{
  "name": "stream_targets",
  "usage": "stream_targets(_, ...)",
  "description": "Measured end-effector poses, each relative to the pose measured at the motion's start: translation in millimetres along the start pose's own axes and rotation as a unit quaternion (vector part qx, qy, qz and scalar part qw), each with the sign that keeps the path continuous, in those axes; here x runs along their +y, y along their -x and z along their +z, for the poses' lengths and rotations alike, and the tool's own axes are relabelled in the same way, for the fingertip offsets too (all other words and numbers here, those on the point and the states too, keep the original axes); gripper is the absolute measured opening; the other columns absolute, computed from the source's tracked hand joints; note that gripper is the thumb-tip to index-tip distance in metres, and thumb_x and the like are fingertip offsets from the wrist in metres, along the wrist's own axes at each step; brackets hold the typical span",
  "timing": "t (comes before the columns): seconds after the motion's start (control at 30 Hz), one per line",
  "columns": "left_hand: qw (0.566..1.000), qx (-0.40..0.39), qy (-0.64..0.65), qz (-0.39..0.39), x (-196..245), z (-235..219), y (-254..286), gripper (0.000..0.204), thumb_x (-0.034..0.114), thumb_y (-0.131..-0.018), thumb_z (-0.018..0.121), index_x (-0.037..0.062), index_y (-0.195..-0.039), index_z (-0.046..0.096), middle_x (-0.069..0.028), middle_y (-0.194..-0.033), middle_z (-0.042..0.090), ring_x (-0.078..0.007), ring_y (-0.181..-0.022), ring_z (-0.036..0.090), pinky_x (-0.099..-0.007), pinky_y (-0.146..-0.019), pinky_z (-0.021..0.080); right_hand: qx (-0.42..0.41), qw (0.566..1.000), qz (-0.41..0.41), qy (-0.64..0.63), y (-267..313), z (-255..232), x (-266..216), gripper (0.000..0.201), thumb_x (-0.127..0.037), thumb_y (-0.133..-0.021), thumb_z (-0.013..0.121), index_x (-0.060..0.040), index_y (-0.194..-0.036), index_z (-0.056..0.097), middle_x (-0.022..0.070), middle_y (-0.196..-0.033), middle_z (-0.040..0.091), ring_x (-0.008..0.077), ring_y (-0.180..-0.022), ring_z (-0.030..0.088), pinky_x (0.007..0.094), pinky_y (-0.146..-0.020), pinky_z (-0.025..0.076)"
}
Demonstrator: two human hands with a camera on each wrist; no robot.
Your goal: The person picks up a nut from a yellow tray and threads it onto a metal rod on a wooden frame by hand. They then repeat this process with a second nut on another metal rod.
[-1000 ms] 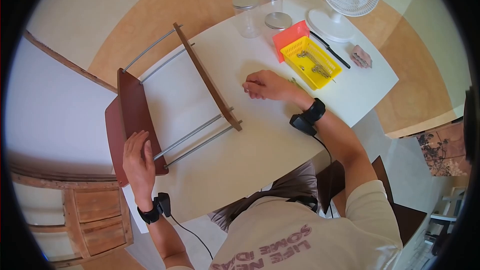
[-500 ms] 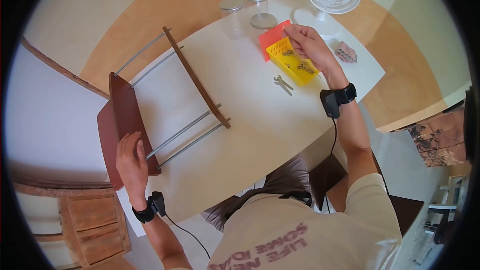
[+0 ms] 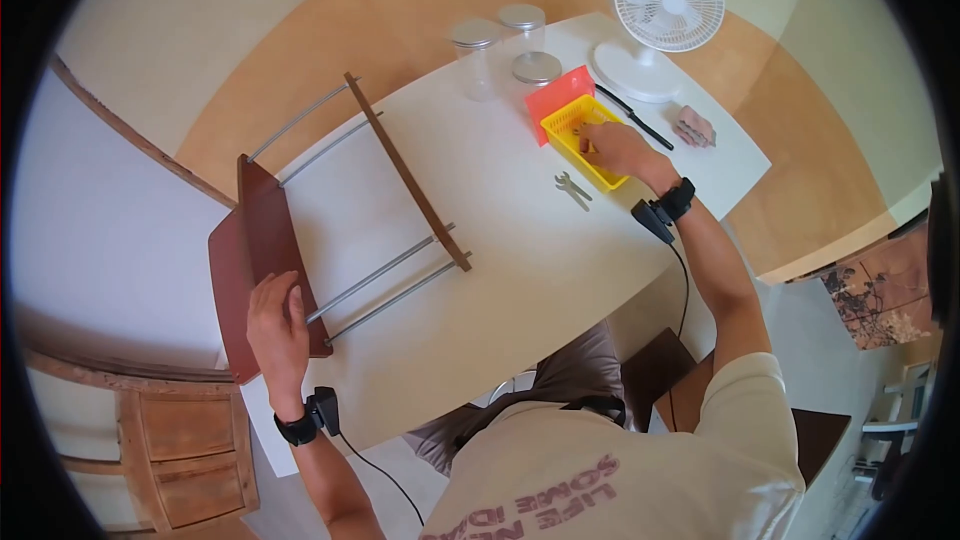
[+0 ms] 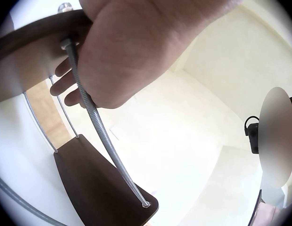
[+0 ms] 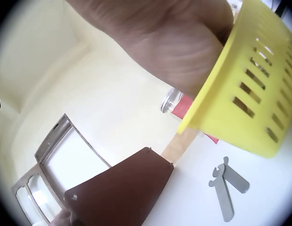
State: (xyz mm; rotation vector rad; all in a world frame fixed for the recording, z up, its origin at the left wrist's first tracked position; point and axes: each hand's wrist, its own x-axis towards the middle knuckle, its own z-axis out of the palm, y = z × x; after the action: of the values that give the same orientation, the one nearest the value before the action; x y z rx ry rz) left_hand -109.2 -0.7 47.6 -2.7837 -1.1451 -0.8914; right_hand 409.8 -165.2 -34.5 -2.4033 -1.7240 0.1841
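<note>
My left hand (image 3: 276,325) rests at the near end of the reddish-brown board (image 3: 275,240) of a rack, fingers extended over its edge. In the left wrist view, its fingers (image 4: 65,87) show behind a threaded metal rod (image 4: 101,132). Several such rods join this board to a narrower brown board (image 3: 410,175). My right hand (image 3: 620,152) reaches down into a yellow plastic basket (image 5: 226,89) with small metal hardware in it. The basket wall hides its fingertips in the right wrist view; I cannot tell what they hold. Two flat wrenches (image 3: 573,192) lie beside the basket.
A red sheet (image 3: 558,90) lies behind the basket, with clear jars (image 3: 478,65) with silver lids farther back. A black rod-like tool (image 3: 640,120), a white fan (image 3: 668,0) and a crumpled pinkish bundle (image 3: 694,127) occupy the white table's (image 3: 520,290) far right.
My right hand has moved right from mid-table to above the basket, then down into it, uncovering the wrenches. My left hand has stayed on the board. The head view has shifted slightly.
</note>
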Motion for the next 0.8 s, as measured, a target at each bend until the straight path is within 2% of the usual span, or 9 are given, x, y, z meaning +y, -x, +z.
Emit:
stream_targets(0.1, 1.000, 0.005, 0.000, 0.003, 0, -1, 0, 0.020, 0.010, -0.098, 0.058, 0.0004, -0.111, 0.069, -0.0181, -0.111, 0.070, -0.0401, -0.114, 0.062, -0.0462, -0.095, 0.050, 0.041, 0.998, -0.019, -0.038, -1, -5, 0, 0.021, -0.024, -0.091, 0.064, -0.0077, -0.104, 0.067, 0.0126, -0.086, 0.068, 0.0280, -0.080, 0.065, 0.0405, -0.073, 0.049)
stream_targets(0.17, 1.000, 0.010, 0.004, -0.002, 0, -1, 0, 0.019, 0.009, -0.097, 0.058, 0.0004, -0.110, 0.069, -0.0177, -0.111, 0.070, -0.0400, -0.113, 0.062, -0.0462, -0.095, 0.050, 0.058, 0.953, 0.061, -0.292, 8, -31, -18, 0.024, -0.028, -0.094, 0.058, -0.0043, -0.100, 0.063, 0.0058, -0.080, 0.063, 0.0197, -0.074, 0.060, 0.0368, -0.070, 0.047)
stream_targets(0.23, 1.000, 0.011, -0.001, 0.000, 0, -1, -1, 0.019, 0.009, -0.097, 0.058, 0.0005, -0.109, 0.070, -0.0175, -0.110, 0.070, -0.0400, -0.113, 0.062, -0.0462, -0.094, 0.051, 0.136, 0.915, -0.016, -0.380, -2, -22, -20, 0.029, -0.032, -0.099, 0.050, -0.0049, -0.092, 0.058, -0.0010, -0.074, 0.053, 0.0102, -0.064, 0.046, 0.0294, -0.058, 0.040)
stream_targets(0.3, 1.000, 0.008, -0.004, 0.001, 0, 0, -1, 0.019, 0.009, -0.097, 0.058, 0.0006, -0.109, 0.070, -0.0173, -0.110, 0.070, -0.0401, -0.113, 0.062, -0.0463, -0.094, 0.051, 0.046, 0.759, 0.012, -0.649, -1, -39, -48, 0.032, -0.036, -0.102, 0.044, -0.0097, -0.086, 0.053, -0.0041, -0.068, 0.044, 0.0062, -0.056, 0.036, 0.0252, -0.048, 0.028)
stream_targets(0.33, 1.000, 0.009, -0.001, 0.000, 0, 0, -1, 0.019, 0.009, -0.097, 0.058, 0.0007, -0.109, 0.070, -0.0170, -0.110, 0.070, -0.0400, -0.113, 0.062, -0.0463, -0.094, 0.051, 0.046, 0.758, 0.010, -0.650, -7, -37, -58, 0.032, -0.036, -0.102, 0.044, -0.0097, -0.086, 0.053, -0.0041, -0.068, 0.044, 0.0062, -0.056, 0.036, 0.0252, -0.048, 0.028)
stream_targets(0.4, 1.000, 0.010, -0.001, -0.001, 0, 0, 0, 0.018, 0.009, -0.097, 0.058, 0.0009, -0.109, 0.070, -0.0167, -0.109, 0.070, -0.0399, -0.113, 0.062, -0.0463, -0.094, 0.050, -0.021, 0.668, -0.001, -0.744, -21, -32, -81, 0.035, -0.038, -0.106, 0.041, -0.0136, -0.083, 0.049, -0.0062, -0.065, 0.034, 0.0044, -0.052, 0.025, 0.0224, -0.046, 0.017)
stream_targets(0.53, 1.000, 0.011, -0.003, -0.013, 1, 0, 0, 0.018, 0.009, -0.096, 0.059, 0.0019, -0.108, 0.070, -0.0157, -0.110, 0.071, -0.0385, -0.116, 0.062, -0.0470, -0.099, 0.047, -0.133, 0.634, -0.040, -0.761, -59, -20, -115, 0.038, -0.041, -0.107, 0.041, -0.0136, -0.082, 0.049, -0.0072, -0.063, 0.030, 0.0049, -0.051, 0.024, 0.0217, -0.045, 0.018)
stream_targets(0.63, 1.000, 0.000, -0.007, -0.015, 0, -1, 1, 0.018, 0.009, -0.096, 0.060, 0.0024, -0.109, 0.070, -0.0150, -0.111, 0.070, -0.0380, -0.118, 0.060, -0.0482, -0.103, 0.044, -0.155, 0.642, -0.022, -0.750, -86, -7, -138, 0.038, -0.040, -0.108, 0.044, -0.0099, -0.087, 0.054, -0.0074, -0.065, 0.032, 0.0046, -0.052, 0.024, 0.0204, -0.045, 0.019)
stream_targets(0.8, 0.998, -0.046, 0.024, -0.026, 0, -13, -4, 0.020, 0.010, -0.096, 0.061, 0.0025, -0.113, 0.069, -0.0141, -0.117, 0.070, -0.0388, -0.125, 0.056, -0.0503, -0.111, 0.038, -0.216, 0.563, -0.003, -0.798, -146, 30, -149, 0.032, -0.030, -0.109, 0.047, -0.0010, -0.108, 0.061, -0.0024, -0.082, 0.051, 0.0043, -0.057, 0.031, 0.0187, -0.046, 0.024)
